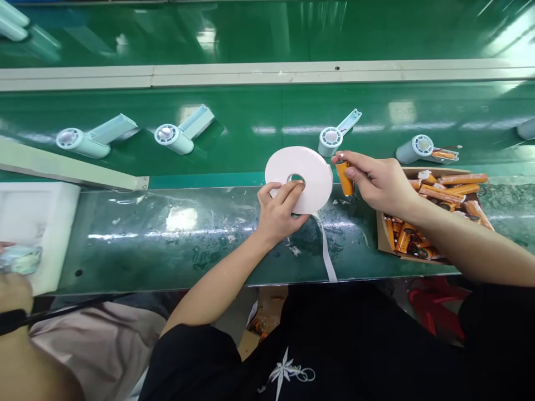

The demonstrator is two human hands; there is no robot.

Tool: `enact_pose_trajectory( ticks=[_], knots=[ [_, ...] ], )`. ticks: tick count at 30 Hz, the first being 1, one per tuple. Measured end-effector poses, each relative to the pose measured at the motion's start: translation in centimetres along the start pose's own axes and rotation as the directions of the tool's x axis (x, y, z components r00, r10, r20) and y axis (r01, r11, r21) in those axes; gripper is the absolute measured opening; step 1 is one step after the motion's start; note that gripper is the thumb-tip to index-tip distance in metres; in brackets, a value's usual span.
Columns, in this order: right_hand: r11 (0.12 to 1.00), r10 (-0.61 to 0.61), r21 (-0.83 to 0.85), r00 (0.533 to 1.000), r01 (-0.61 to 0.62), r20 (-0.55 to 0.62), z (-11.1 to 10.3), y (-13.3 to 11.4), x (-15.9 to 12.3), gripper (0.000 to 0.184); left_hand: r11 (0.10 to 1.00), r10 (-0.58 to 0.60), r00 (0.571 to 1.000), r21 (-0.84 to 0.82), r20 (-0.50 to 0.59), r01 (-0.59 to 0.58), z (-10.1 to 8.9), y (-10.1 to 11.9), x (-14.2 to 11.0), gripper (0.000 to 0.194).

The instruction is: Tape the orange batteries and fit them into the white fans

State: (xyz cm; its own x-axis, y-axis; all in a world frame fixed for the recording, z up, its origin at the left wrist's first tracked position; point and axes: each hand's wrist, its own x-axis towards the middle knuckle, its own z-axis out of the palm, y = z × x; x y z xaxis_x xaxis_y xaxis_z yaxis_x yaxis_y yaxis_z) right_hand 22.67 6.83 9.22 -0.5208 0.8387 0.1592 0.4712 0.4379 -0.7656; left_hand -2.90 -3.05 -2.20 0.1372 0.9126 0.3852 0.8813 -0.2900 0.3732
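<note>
My left hand (280,210) grips a large white roll of tape (278,167) at its centre hole, the fingertips reaching into the core. From the roll a loose white strip (327,250) hangs down to the bench's front edge. To the right of the roll, my right hand (376,181) pinches an orange cylindrical battery (344,178) near its upper end, close to the roll's rim. Just behind the battery, a pale blue fan housing with a handle (330,140) lies on the green belt.
A cardboard box (387,236) of orange batteries (443,192) stands on the bench under my right forearm. More pale blue housings (173,138) lie along the belt (251,122). At left are a white foam tray (62,223) and another person's hand (15,292).
</note>
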Motion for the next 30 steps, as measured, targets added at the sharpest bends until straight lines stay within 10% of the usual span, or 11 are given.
enact_pose_trajectory(
  ticks=[10,16,23,27,30],
  knots=[
    [0.991,0.060,0.111,0.988,-0.076,0.143,1.8,1.2,0.0,0.053,0.999,-0.022,1.000,0.042,-0.021,0.023,-0.1,0.1,-0.2,0.053],
    [0.908,0.135,0.416,0.978,-0.058,-0.158,1.8,0.0,1.5,0.070,0.996,-0.046,0.994,0.068,-0.096,0.053,0.2,1.0,-0.3,0.060],
    [0.949,0.114,0.315,0.948,-0.016,-0.296,2.1,-3.7,-1.5,0.068,0.988,0.006,0.978,0.153,-0.209,0.027,-2.7,9.2,-2.2,0.067],
    [0.890,0.102,0.452,0.938,0.063,-0.331,-1.8,-3.5,-3.8,0.058,0.975,0.153,0.977,0.183,-0.150,-0.125,-4.5,15.3,-6.3,0.070],
    [0.797,0.128,0.568,0.863,0.204,-0.489,-7.9,-1.9,-5.7,0.041,0.962,0.242,0.968,0.113,0.070,-0.249,-5.6,14.1,-9.8,0.069]
  ],
)
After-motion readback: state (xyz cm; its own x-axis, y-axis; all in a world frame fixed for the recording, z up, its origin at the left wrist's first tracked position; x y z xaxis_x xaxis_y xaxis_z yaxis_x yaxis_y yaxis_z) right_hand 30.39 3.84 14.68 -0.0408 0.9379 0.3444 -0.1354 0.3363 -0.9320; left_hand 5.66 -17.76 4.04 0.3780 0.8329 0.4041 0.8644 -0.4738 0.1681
